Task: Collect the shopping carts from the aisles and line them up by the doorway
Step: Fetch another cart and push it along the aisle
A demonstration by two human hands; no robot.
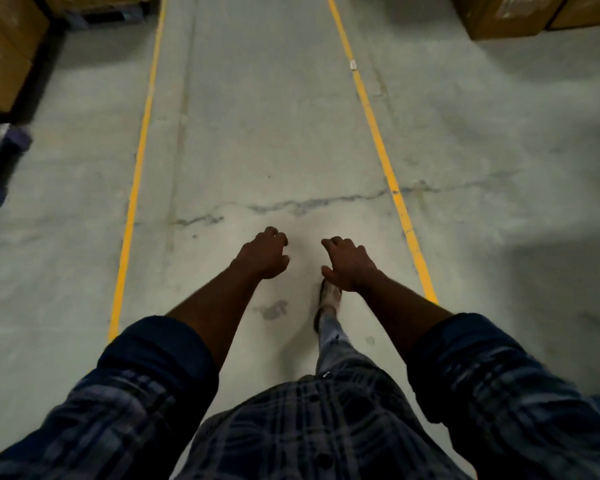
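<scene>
Currently, left hand [262,256] and right hand [349,268] extend above floor [257,133] between yellow lines [142,147], fingers loosely curled, holding nothing.

A grey concrete floor [274,133] carries two yellow lines [142,147] running away up the aisle, with a dark crack [309,202] crossing between them. Cardboard boxes [4,53] stand at the far left on a blue pallet [0,157]. More boxes [510,12] sit at the far right.

My left hand [262,256] and right hand [349,266] side by side over floor [264,133], between left line [137,174] and right line [378,140]; foot [329,296] under right hand. Outside lines: left boxes [4,53] far-left corner, right boxes [499,12] far-right.
</scene>
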